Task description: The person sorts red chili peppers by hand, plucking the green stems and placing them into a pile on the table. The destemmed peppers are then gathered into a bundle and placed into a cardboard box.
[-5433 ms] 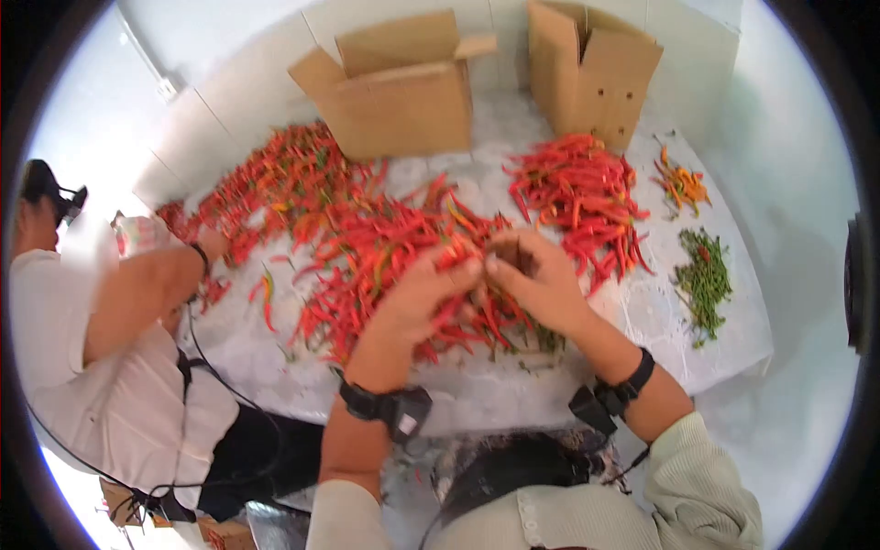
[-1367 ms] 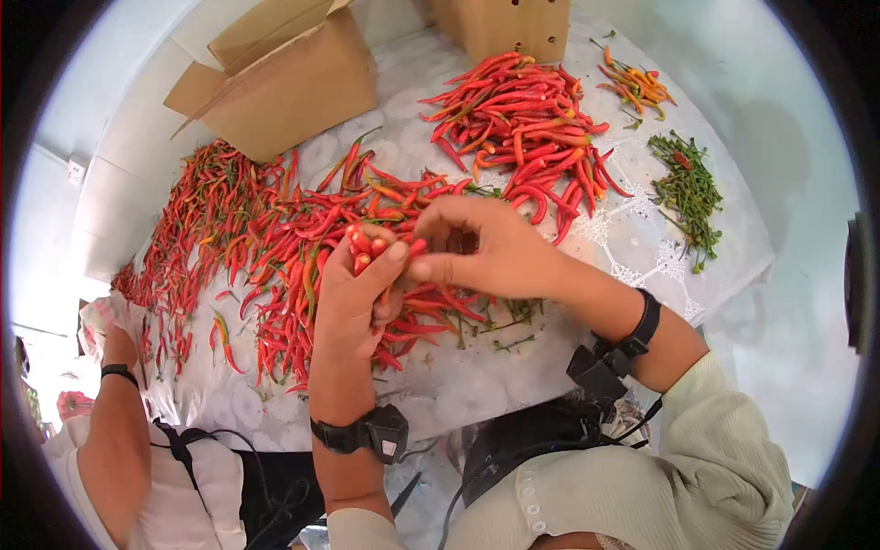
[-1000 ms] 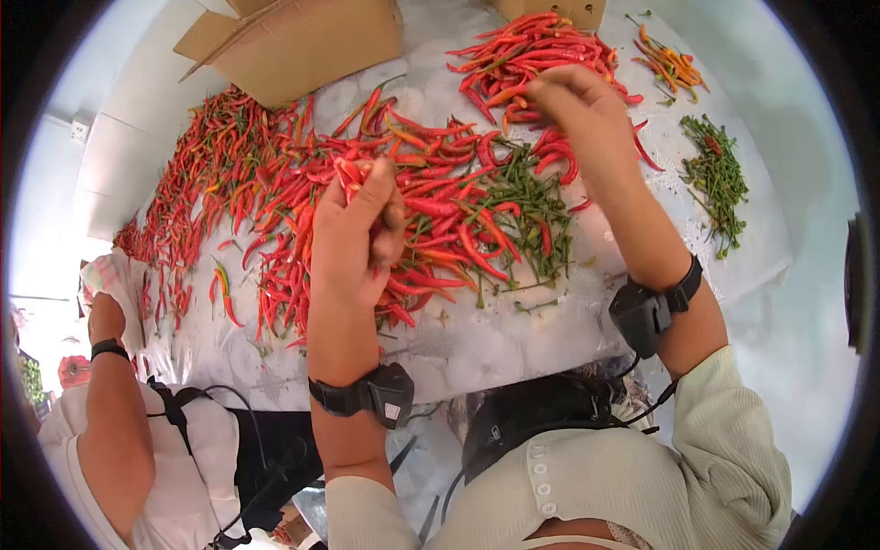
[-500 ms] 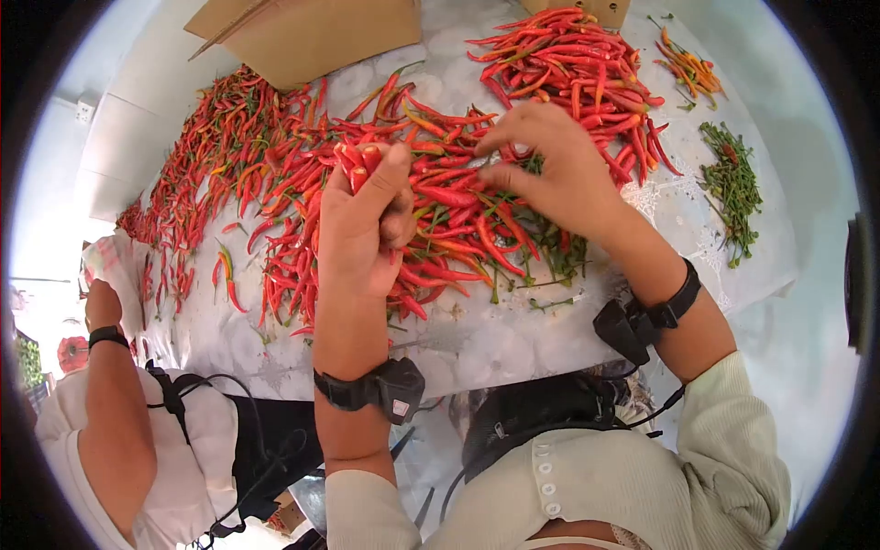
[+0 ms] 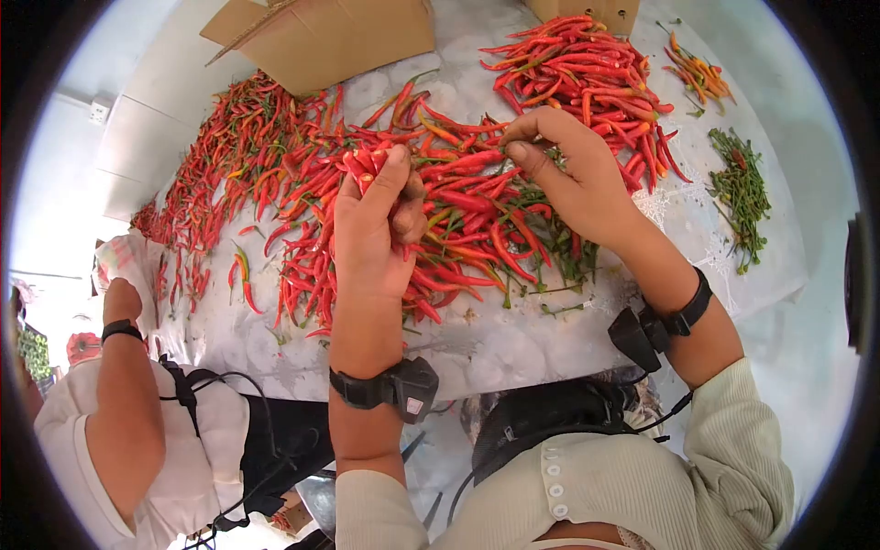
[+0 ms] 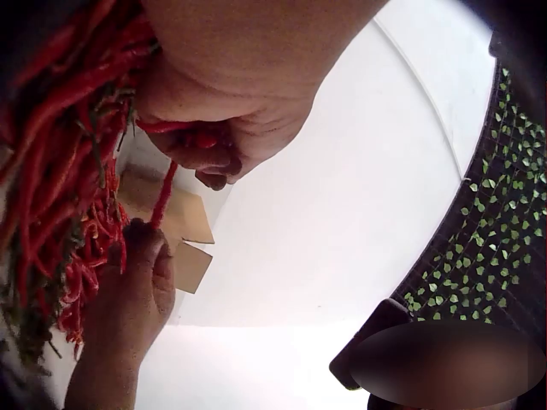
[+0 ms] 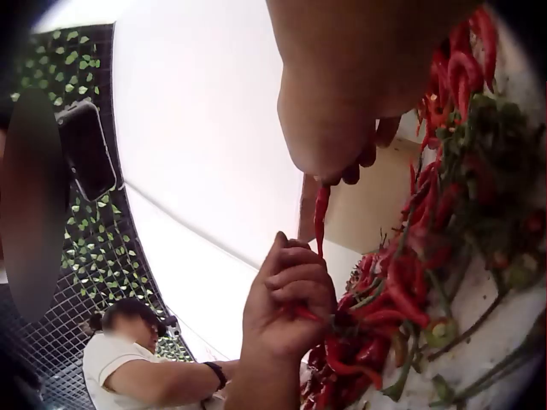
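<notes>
My left hand [image 5: 374,234] grips several red chilies [image 5: 365,167], their cut-looking pale ends up, above the middle heap [image 5: 458,197]. To its right is my right hand [image 5: 577,183], thumb and forefinger pinched at the heap's far side. In the left wrist view, one thin red chili [image 6: 164,196] runs between my left hand [image 6: 231,120] and the fingertips of my right hand [image 6: 128,299]. The right wrist view shows the same chili [image 7: 321,218] pinched by my right hand [image 7: 359,102], with my left hand [image 7: 291,307] below, fingers curled.
Behind stand two cardboard boxes [image 5: 339,46]. A red chili pile [image 5: 587,73] lies back right, with orange chilies [image 5: 701,78] and green stems [image 5: 741,197] farther right. More green stems [image 5: 573,257] lie near my right hand. Another person's arm [image 5: 128,394] is at the left.
My right hand has come back from the rear right pile toward my left hand and now pinches a chili. My left hand keeps its bunch. The head view has shifted.
</notes>
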Demonstrator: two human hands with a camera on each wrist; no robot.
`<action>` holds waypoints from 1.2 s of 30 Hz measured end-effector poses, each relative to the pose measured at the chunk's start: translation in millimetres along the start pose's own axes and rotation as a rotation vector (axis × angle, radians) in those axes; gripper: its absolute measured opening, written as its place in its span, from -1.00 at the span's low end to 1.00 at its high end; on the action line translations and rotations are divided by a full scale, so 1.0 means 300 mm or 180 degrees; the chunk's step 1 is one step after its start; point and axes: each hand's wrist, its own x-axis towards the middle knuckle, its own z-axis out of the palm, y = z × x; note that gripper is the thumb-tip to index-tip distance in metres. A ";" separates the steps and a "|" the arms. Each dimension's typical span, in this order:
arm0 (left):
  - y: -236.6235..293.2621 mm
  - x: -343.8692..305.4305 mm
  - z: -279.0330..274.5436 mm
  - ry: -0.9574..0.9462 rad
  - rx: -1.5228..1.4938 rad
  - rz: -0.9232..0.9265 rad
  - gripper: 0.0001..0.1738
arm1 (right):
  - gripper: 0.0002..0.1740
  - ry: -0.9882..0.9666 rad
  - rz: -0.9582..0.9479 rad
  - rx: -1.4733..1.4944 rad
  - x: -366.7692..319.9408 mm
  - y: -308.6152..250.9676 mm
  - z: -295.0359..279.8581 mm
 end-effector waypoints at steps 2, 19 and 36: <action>0.003 0.000 -0.007 -0.0005 -0.0246 0.0021 -0.90 | -0.85 -0.0052 0.0262 0.0398 -0.006 -0.019 0.001; -0.005 -0.028 0.027 -0.0737 0.1018 -0.0503 -0.76 | -0.81 -0.0524 0.0194 0.0777 -0.020 -0.071 -0.005; -0.016 -0.040 0.029 -0.0778 0.0993 -0.0540 -0.76 | -0.75 -0.1151 0.1292 0.2385 -0.032 -0.053 0.005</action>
